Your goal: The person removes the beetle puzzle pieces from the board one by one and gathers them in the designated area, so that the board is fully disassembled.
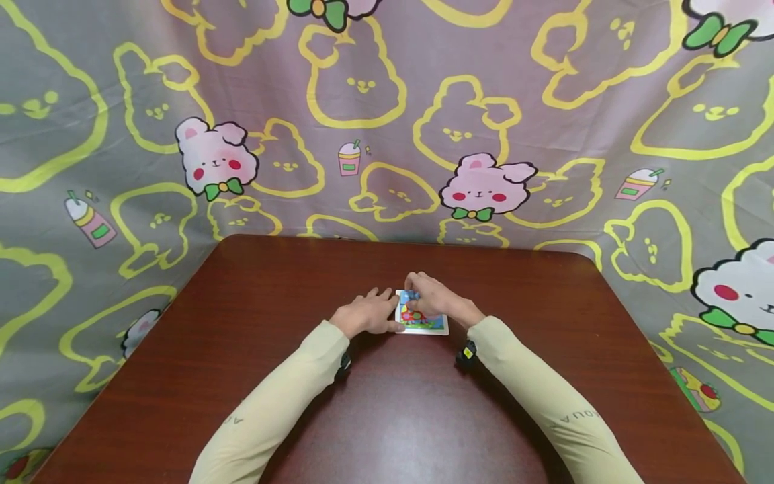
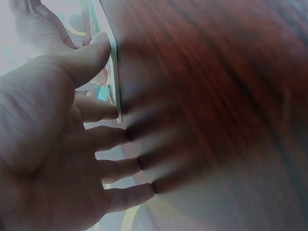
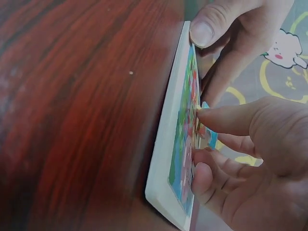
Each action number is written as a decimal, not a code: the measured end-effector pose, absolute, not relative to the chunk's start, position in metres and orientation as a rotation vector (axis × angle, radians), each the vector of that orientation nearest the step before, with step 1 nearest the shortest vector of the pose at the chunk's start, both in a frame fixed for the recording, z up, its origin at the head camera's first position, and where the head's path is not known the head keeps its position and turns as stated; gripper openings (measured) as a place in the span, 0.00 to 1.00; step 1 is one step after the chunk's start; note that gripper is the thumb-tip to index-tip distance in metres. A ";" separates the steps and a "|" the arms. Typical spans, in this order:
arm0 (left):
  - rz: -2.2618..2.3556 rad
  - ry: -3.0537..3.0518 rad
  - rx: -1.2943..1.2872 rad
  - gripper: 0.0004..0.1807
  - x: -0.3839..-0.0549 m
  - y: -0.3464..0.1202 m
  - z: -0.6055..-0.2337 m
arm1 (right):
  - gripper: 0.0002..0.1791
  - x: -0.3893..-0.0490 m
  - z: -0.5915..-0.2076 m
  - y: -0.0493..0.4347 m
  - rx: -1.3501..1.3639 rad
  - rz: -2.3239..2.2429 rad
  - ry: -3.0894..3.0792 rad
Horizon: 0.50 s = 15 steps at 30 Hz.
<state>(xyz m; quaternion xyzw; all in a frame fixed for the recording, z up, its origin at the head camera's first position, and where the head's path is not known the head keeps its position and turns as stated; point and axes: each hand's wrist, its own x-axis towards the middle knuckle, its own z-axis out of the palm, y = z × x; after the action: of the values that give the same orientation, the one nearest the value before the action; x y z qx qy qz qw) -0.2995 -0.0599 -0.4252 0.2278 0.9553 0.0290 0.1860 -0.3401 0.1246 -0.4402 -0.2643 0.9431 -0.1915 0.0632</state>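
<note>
A small picture puzzle [image 1: 431, 324] with a white border and a bright red, green and blue picture lies on the table. My left hand [image 1: 369, 314] rests at its left edge; the left wrist view shows the fingers spread fairly straight, fingertips on the tabletop and the thumb [image 2: 98, 50] on the puzzle's border. Over the picture, my right hand [image 1: 431, 297] pinches a small puzzle piece [image 3: 210, 138] between thumb and fingers. The piece, partly blue, stands tilted up from the picture surface in the right wrist view. The right fingers hide part of the picture.
The brown wooden table [image 1: 290, 282] has rounded far corners. Behind it hangs a grey curtain [image 1: 387, 148] printed with yellow outlines and pink rabbits. A dark wrist device [image 1: 465, 355] sits by the right cuff.
</note>
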 end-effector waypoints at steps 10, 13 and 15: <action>0.069 2.698 0.633 0.44 -0.300 -0.059 -0.425 | 0.09 -0.339 -0.438 0.120 -0.812 -0.691 2.897; 0.061 2.699 0.635 0.44 -0.300 -0.059 -0.425 | 0.08 -0.341 -0.438 0.122 -0.817 -0.747 2.881; 0.060 2.702 0.637 0.44 -0.301 -0.059 -0.426 | 0.07 -0.343 -0.438 0.125 -0.801 -0.787 2.861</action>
<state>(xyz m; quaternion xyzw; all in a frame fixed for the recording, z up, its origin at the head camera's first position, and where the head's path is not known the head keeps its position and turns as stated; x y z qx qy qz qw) -0.3011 -0.0587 -0.4264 0.2257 0.9569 0.0212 0.1816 -0.3426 0.1249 -0.4379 -0.2604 0.9304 -0.2558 0.0340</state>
